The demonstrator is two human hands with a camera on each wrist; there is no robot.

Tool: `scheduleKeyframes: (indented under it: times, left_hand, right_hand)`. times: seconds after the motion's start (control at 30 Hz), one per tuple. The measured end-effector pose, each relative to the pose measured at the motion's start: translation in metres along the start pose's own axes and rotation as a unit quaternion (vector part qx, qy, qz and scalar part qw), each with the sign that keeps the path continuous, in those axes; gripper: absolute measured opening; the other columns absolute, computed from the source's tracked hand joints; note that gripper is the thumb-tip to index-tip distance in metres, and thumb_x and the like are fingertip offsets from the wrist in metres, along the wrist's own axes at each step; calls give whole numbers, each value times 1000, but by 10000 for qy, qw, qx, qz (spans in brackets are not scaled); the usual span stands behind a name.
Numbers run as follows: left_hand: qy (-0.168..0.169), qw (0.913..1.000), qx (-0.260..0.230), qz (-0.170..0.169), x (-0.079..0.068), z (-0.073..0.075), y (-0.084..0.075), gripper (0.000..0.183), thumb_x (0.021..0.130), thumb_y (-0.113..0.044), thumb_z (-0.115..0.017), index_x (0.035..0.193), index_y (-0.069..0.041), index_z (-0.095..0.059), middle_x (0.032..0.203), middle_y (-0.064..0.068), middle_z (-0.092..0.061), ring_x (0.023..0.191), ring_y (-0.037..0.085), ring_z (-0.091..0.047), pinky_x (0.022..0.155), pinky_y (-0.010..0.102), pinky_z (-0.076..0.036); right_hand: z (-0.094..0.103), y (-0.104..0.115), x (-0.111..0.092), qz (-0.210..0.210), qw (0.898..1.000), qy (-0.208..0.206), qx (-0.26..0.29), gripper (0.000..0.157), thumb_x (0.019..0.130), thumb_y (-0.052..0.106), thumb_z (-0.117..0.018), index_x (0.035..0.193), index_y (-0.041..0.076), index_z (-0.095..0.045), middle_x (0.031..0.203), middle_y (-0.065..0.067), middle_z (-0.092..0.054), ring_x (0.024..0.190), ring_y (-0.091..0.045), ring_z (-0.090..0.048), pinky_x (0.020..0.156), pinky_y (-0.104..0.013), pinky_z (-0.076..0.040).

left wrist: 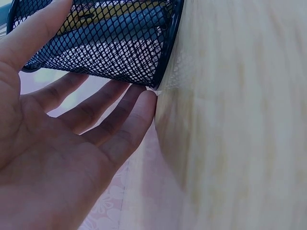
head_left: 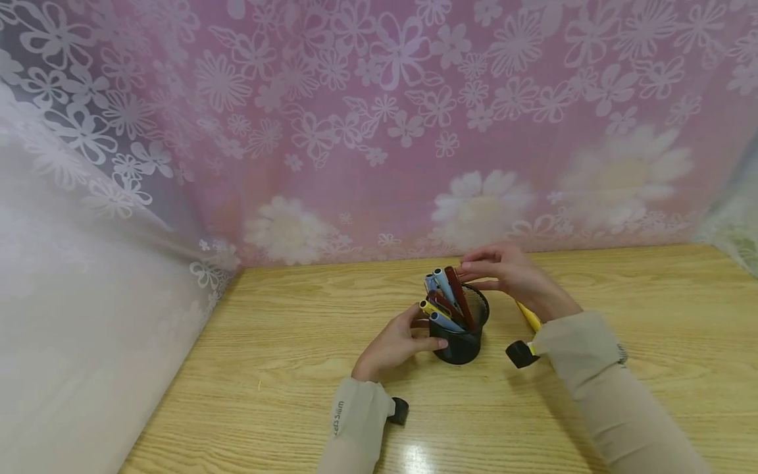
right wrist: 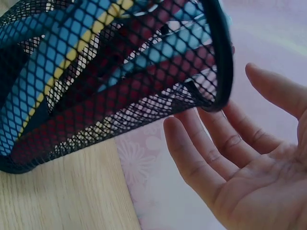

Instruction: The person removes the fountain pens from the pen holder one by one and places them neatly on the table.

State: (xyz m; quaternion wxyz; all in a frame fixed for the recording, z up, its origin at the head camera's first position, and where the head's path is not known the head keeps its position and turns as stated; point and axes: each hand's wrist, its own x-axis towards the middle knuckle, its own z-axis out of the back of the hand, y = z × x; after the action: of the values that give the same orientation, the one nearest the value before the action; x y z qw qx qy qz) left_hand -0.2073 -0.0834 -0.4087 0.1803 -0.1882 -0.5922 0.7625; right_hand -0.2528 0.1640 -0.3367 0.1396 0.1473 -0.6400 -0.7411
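Observation:
A black mesh pen holder (head_left: 459, 350) stands on the wooden table with several pens leaning in it: light blue pens (head_left: 443, 282), dark red pens (head_left: 457, 291) and a yellow pen (head_left: 431, 307). My left hand (head_left: 392, 343) holds the holder from its left side, thumb on the near wall and fingers behind. In the left wrist view, the fingertips lie low along the mesh, close to the table. My right hand (head_left: 521, 280) is at the far right of the rim, fingers spread and loosely bent. The right wrist view shows these fingers (right wrist: 192, 160) right beside the mesh, gripping nothing.
Partly hidden under the right wrist, a yellow stick-like object (head_left: 529, 317) lies on the table (head_left: 266, 342). A pink flowered curtain (head_left: 355, 164) hangs along the table's back edge, and a pale cloth (head_left: 89, 296) hangs at the left.

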Motion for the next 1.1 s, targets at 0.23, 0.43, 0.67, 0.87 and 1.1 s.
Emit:
scheduleKeyframes:
  times: [0.23,0.43,0.67,0.87,1.1]
  left_hand:
    - [60,9999,-110,24,0,0,0,59,95,-15,-74,147,-11,-48,140,6,-56,127,26,-57,101,42,-48]
    - [72,9999,-124,19,1,1,0,60,95,-15,-74,148,-12,-47,141,6,-56,127,26,-57,101,41,-49]
    - [111,9998,-144,3,1,0,1,61,95,-15,-74,150,-12,-45,141,7,-55,128,26,-56,101,41,-49]
    - [75,9999,-75,14,0,0,0,58,95,-14,-74,146,-11,-48,139,6,-57,126,25,-57,100,42,-49]
    - [44,10000,-64,31,0,0,0,57,94,-14,-75,146,-11,-49,139,6,-57,126,24,-57,101,41,-48]
  right_hand:
    - [-5,1,3,-154,9995,107,-261,39,100,16,-66,128,-10,-58,117,-9,-68,115,-24,-61,108,-58,-38]
    - [-9,-2,7,-145,9989,179,-412,35,98,14,-69,126,-8,-64,120,-10,-66,120,-30,-56,105,-59,-40]
    - [-12,-1,8,-229,9980,119,-579,29,98,12,-69,120,-6,-69,121,-11,-62,104,-21,-60,89,-40,-48]
    - [-11,4,7,-158,9981,32,-592,30,99,13,-68,121,-7,-68,120,-10,-64,104,-16,-62,93,-42,-51]
    - [-8,14,3,-69,9997,-89,-234,28,99,11,-67,121,-7,-64,110,-8,-71,100,-15,-68,92,-42,-55]
